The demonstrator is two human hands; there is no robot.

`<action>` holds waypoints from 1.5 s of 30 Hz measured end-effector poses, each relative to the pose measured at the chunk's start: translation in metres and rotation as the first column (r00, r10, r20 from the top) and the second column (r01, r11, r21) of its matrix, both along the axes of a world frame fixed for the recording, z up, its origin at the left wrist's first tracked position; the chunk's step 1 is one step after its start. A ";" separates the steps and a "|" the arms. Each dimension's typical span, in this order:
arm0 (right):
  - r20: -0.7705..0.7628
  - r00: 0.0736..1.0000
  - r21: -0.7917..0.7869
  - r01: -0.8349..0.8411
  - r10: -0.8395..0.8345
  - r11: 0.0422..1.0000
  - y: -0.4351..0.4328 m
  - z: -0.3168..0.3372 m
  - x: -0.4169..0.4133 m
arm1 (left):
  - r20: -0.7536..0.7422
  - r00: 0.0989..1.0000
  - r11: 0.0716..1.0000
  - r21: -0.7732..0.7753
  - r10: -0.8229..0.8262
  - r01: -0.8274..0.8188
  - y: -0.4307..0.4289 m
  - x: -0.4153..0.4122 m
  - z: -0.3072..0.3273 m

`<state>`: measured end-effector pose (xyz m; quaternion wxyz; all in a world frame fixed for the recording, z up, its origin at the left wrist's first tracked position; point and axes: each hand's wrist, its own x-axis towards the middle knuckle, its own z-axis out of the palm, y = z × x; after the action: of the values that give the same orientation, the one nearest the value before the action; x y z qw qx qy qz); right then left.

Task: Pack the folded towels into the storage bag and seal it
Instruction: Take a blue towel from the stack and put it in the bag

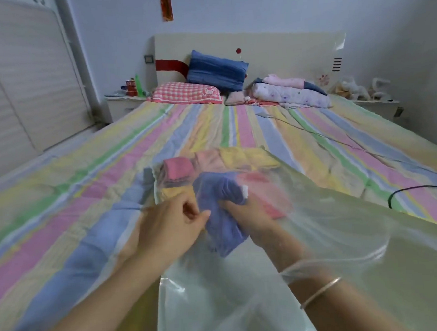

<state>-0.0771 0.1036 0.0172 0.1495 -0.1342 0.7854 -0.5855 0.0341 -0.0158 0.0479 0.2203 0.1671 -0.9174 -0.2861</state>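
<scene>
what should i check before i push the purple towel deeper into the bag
1. Right hand grips the purple towel: ok.
2. Right hand is inside the bag, under the clear film: ok.
3. Left hand holds the bag open: cannot tell. It pinches at the towel's edge, but whether it has film or cloth is unclear.
4. Purple towel is neatly folded: not ok, it looks bunched.
5. Room beside the pink towel and yellow towel at the far end: cannot tell, too blurred.
</scene>
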 end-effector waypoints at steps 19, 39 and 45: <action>-0.510 0.851 0.573 0.228 0.125 0.787 -0.098 -0.020 -0.042 | 0.071 0.987 0.953 0.255 0.147 -0.161 -0.071 0.006 -0.086; -0.296 0.654 0.855 -0.144 0.696 0.498 -0.134 -0.026 -0.024 | 0.032 0.998 0.895 0.442 0.046 -0.055 -0.087 0.011 -0.095; 0.194 0.820 -0.211 -0.502 0.539 0.839 -0.090 -0.025 -0.057 | 0.025 0.999 0.874 0.484 0.028 -0.036 -0.092 0.013 -0.104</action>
<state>-0.1341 0.0134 -0.0077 0.3893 -0.2814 0.6475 -0.5915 0.0474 -0.1079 -0.0557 0.1681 0.2345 -0.8158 -0.5012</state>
